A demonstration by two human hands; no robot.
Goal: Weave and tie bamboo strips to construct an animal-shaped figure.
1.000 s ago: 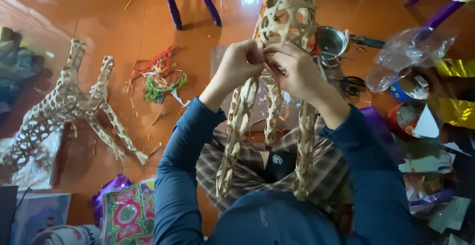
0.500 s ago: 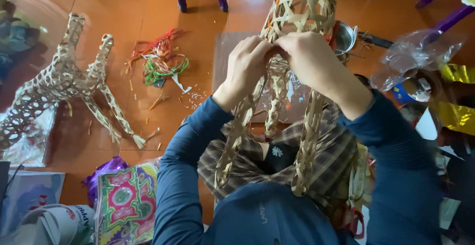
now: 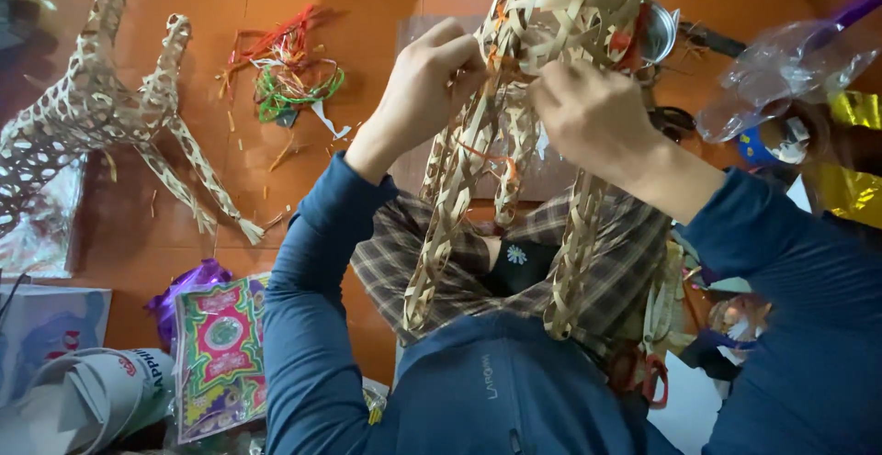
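Observation:
A woven bamboo-strip figure (image 3: pixel 560 14) with long dangling legs hangs in front of me, over my lap. My left hand (image 3: pixel 427 78) grips its left side where the legs join the body. My right hand (image 3: pixel 588 115) pinches strips on its right side at the same height. Both arms wear dark blue sleeves. The legs (image 3: pixel 450 216) reach down to a checked cloth (image 3: pixel 478 280) on my lap.
A finished woven deer figure (image 3: pixel 101 115) lies on the orange floor at left. Red and green strips (image 3: pixel 289 65) lie beyond it. Patterned paper (image 3: pixel 220 354) and a tape roll (image 3: pixel 92 400) sit lower left. A clear plastic bag (image 3: pixel 781 78), gold foil (image 3: pixel 850 152) and a metal tin (image 3: pixel 657 33) crowd the right.
The view has moved closer to the woven figure. Both hands stay on it, shifted slightly apart along the strips.

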